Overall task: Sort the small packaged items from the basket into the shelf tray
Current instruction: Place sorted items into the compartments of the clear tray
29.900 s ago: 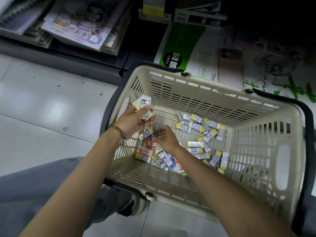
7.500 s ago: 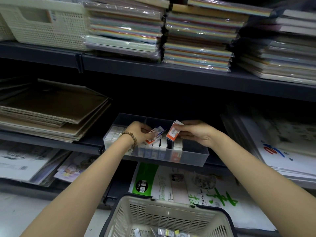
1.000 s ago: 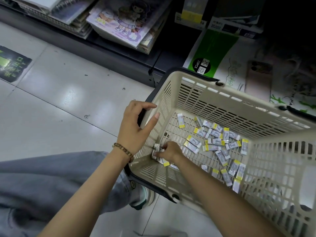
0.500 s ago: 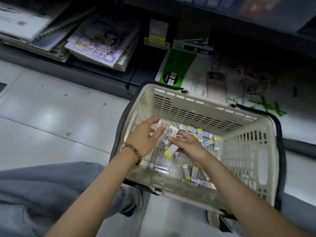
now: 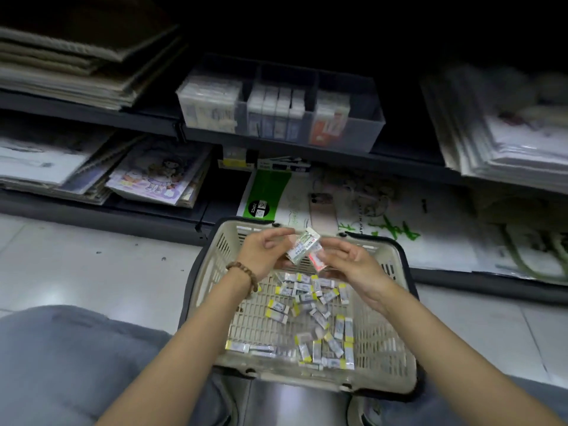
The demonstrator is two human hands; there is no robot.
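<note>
A beige plastic basket (image 5: 396, 342) sits on the floor in front of me, with several small yellow-tipped packets (image 5: 310, 315) scattered on its bottom. Both hands are raised above the basket's far rim. My left hand (image 5: 264, 253) holds a small stack of white and green packets (image 5: 302, 245). My right hand (image 5: 353, 265) pinches a red and white packet (image 5: 316, 261) right beside that stack. On the shelf above stands a grey divided tray (image 5: 373, 127) with rows of upright packets in three compartments.
Stacks of sketchbooks and paper pads (image 5: 153, 176) fill the low shelves left and right. A green and white paper pack (image 5: 270, 192) lies behind the basket. My knee in grey trousers (image 5: 70, 358) is at the lower left on the tiled floor.
Both hands have lifted out of the basket with packets, and my view has tilted up so that the shelf tray shows.
</note>
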